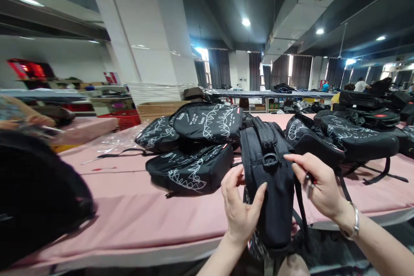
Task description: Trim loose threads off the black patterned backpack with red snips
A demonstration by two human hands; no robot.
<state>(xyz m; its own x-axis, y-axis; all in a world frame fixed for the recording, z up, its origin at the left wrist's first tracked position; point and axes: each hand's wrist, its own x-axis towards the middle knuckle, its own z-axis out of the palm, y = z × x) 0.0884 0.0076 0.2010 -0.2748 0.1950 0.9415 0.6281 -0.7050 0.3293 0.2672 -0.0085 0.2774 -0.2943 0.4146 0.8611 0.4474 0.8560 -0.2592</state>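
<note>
A black backpack point(274, 198) stands on end at the pink table's front edge, its side with a seam and buckle loop point(270, 160) facing me. My left hand point(241, 207) grips its left side, thumb lying over the front panel. At the upper right edge, my right hand point(318, 181) pinches thumb and forefinger together by the seam. Curled in that hand's other fingers is a small dark tool with a metal part point(309, 183), blurred and partly hidden. Whether the pinched fingertips hold a thread or fabric is too small to tell.
Black backpacks with white scribble prints lie left point(194, 170) and right point(359, 136) on the pink table point(155, 220). A large dark bag point(39, 202) fills the near left. Behind stands a white pillar point(152, 30). Another person's arm point(19, 112) shows at far left.
</note>
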